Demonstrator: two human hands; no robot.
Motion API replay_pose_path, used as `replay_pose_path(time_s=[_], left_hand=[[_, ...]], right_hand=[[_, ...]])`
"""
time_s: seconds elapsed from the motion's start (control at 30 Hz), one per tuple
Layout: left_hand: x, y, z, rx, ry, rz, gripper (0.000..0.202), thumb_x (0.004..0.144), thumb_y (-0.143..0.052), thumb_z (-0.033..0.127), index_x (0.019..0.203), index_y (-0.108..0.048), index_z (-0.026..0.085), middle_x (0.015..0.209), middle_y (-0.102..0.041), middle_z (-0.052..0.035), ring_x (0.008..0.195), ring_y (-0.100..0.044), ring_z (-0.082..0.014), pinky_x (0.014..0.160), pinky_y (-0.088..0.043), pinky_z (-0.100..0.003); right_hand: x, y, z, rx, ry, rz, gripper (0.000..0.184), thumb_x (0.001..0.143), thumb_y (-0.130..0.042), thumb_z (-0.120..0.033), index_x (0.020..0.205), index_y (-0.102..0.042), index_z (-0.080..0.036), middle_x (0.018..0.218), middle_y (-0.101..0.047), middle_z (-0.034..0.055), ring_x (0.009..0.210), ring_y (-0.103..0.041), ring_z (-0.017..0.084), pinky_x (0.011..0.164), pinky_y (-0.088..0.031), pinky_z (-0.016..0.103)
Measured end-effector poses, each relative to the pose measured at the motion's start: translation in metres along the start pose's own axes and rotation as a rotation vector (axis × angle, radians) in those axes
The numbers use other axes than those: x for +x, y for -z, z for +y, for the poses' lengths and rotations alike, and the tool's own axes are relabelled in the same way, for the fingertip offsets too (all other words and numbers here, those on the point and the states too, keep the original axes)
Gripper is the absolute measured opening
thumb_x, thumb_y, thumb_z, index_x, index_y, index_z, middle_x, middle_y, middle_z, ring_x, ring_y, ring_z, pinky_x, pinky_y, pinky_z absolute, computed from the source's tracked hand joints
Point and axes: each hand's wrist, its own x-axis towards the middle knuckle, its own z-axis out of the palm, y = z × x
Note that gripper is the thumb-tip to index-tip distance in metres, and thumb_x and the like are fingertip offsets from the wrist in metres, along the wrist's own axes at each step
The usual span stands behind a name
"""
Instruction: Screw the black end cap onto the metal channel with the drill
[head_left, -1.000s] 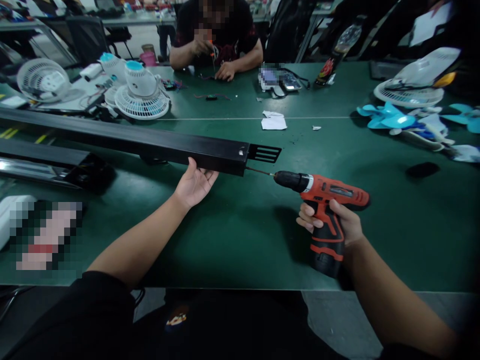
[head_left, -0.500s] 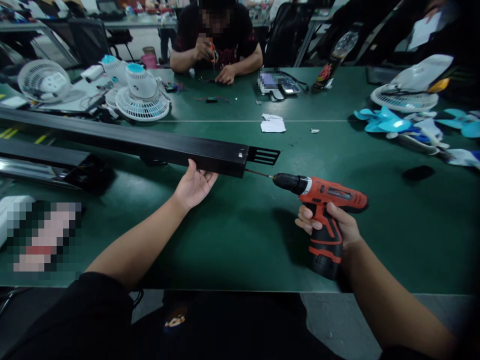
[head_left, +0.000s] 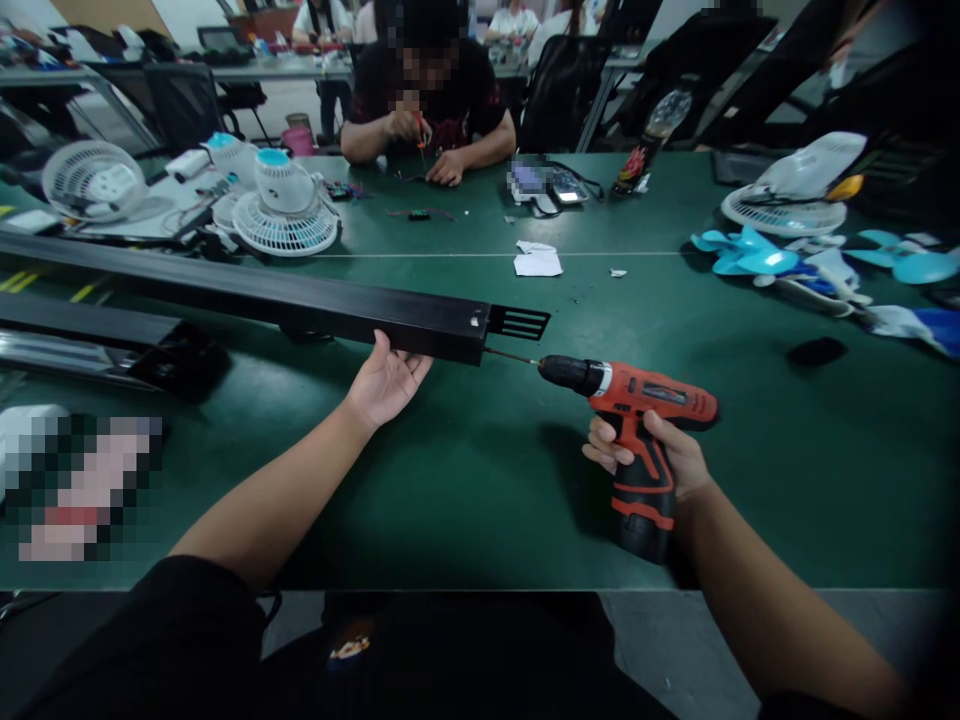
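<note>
My left hand [head_left: 390, 382] grips the near edge of a long black rectangular bar [head_left: 322, 300] close to its right end, thumb in front and fingers underneath. A slotted black plate [head_left: 521, 322] sticks out of that end. In my right hand [head_left: 679, 455] is a red and black cordless drill [head_left: 649, 400], held by its handle and pointing left. Its long thin bit [head_left: 511, 355] reaches to the lower part of the bar's end face. Whether the tip is inside a hole or on a screw is hidden.
Another black bar [head_left: 90, 325] lies at the left, above a blurred-out item [head_left: 90, 490]. White fan parts [head_left: 285, 220] stand at the back left, blue fan blades [head_left: 750, 252] at the right. Across the green table [head_left: 465, 500] sits a person [head_left: 427, 100], hands on small parts. A bottle [head_left: 652, 145] stands behind.
The whole view has shifted slightly, so things sit a little lower. Both hands keep their hold, and the drill bit stays at the bar's end.
</note>
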Motion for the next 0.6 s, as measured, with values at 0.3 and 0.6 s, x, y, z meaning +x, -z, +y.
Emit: replay_pose_path(time_s=[0.3,0.6], left_hand=[[-0.0001,-0.0016,0.0002,-0.014,-0.002,0.026,0.045,0.125,-0.054,0.06,0.134,-0.082,0.025,0.119,-0.092,-0.0065,0.121,-0.089,-0.0212,0.114,-0.067,-0.029],[-0.0006,-0.0007,0.0003,0.004,-0.01,0.008,0.045,0.123,-0.059,0.062,0.137,-0.083,0.026,0.12,-0.092,-0.0051,0.124,-0.088,-0.0203,0.118,-0.065,-0.029]], right_hand=[[0.0013,0.0002,0.0005,-0.026,0.03,-0.019,0.042,0.091,-0.097,-0.06,0.1,-0.077,-0.024,0.082,-0.064,-0.0005,0.059,-0.035,0.013,0.057,-0.051,0.034],[0.0007,-0.0023,0.0,-0.038,0.044,-0.007,0.039,0.094,-0.095,-0.059,0.101,-0.074,-0.026,0.082,-0.062,-0.0011,0.058,-0.037,0.013,0.056,-0.054,0.034]])
